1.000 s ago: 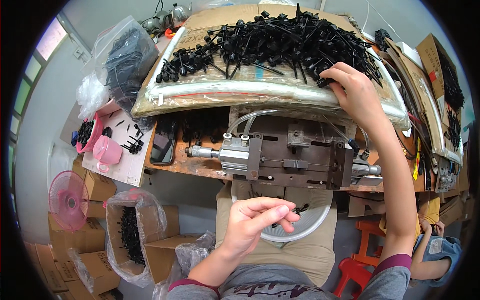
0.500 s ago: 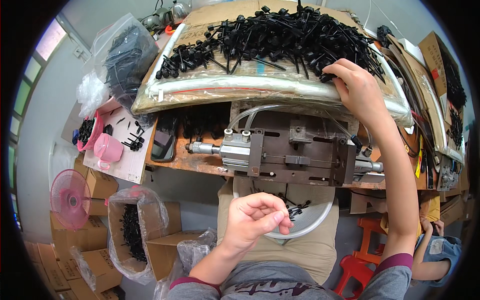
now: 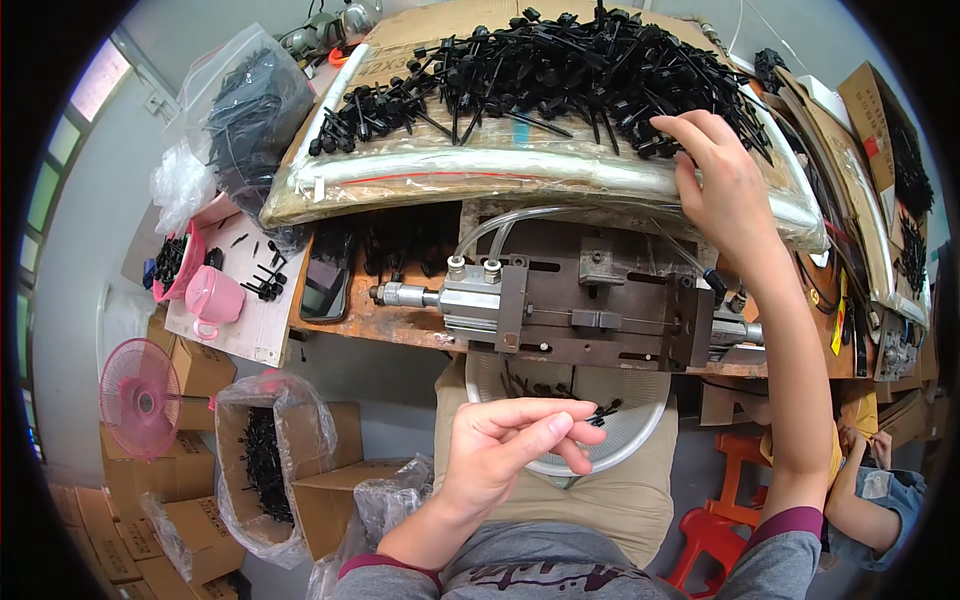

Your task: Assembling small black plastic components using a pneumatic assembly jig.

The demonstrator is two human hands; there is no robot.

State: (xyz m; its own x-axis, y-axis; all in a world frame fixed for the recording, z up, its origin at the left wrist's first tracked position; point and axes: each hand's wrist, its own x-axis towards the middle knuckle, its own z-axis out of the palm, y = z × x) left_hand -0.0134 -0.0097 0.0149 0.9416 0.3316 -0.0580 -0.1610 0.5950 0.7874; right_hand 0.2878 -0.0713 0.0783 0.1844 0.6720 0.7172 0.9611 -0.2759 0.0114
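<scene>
A large heap of black plastic parts with thin stems [image 3: 570, 80] covers the cardboard-topped tray [image 3: 450, 165] at the far side. At the heap's right front edge hovers my right hand [image 3: 728, 190], thumb and fingers apart with nothing seen between them. Closer in, my left hand [image 3: 500, 445] is held over a white mesh basket [image 3: 655, 420], its fingers stretched out loosely and no object visible in it. Some black stemmed parts [image 3: 605, 412] lie in the basket, partly hidden by that hand. Between my hands and the heap sits a metal clamping fixture [image 3: 595, 320] with a cylinder at each end.
Left on the bench are a phone [image 3: 327, 285], a pink lidded cup [image 3: 215, 297] and a pink basket [image 3: 185, 265]. A plastic-lined box [image 3: 265, 465] and a pink fan [image 3: 141, 400] stand lower left. At right are red stools [image 3: 712, 545] and another person's arm [image 3: 855, 495].
My right hand's fingers have spread and shifted slightly right, off the parts at the heap's edge. The left hand's curled fingers have straightened and reach a little further right.
</scene>
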